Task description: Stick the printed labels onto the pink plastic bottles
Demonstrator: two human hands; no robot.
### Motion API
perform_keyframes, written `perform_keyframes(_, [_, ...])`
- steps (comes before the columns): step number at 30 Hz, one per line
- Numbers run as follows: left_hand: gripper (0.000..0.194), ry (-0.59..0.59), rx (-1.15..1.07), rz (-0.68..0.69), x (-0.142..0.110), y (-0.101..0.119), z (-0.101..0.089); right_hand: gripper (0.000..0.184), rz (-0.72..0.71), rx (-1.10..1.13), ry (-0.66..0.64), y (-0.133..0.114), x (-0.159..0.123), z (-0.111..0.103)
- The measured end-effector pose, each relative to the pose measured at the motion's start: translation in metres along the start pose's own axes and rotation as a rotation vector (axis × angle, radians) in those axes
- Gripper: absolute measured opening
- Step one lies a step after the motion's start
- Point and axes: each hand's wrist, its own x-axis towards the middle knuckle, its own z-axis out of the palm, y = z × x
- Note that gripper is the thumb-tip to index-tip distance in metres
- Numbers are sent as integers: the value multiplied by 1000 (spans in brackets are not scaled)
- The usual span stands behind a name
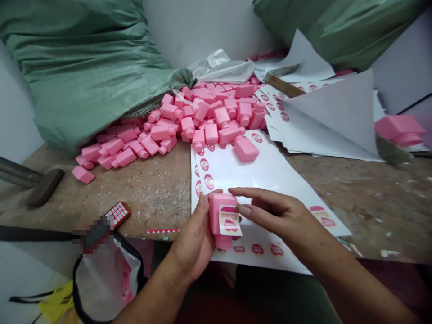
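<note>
A pink plastic bottle (pixel 214 216) is gripped in my left hand (pixel 194 243), its neck pointing down toward me. On its face lies a sticker label (pixel 230 221) with a pink and cream print; its lower right corner stands off the bottle. My right hand (pixel 276 211) is at the bottle's right side. One nail-side fingertip touches the label's upper right edge, while the index finger stretches toward the bottle's base; these fingers are apart. Beneath both hands spreads a white sticker sheet (pixel 266 180) with oval labels along its edges.
Many pink bottles (pixel 202 112) are heaped at the back, beside a large green sack (pixel 84 67). One loose bottle (pixel 246 149) lies on the sheet. At right are stacked sheets (pixel 324 117) and a wooden-handled tool (pixel 283 84). A red calculator-like keypad (pixel 118 213) sits near the table edge.
</note>
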Motion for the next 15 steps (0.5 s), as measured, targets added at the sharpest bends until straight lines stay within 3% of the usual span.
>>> perform_keyframes(15, [38,-37,126,32,-3,-4,-3,40,-25,-77,11,7,2,0])
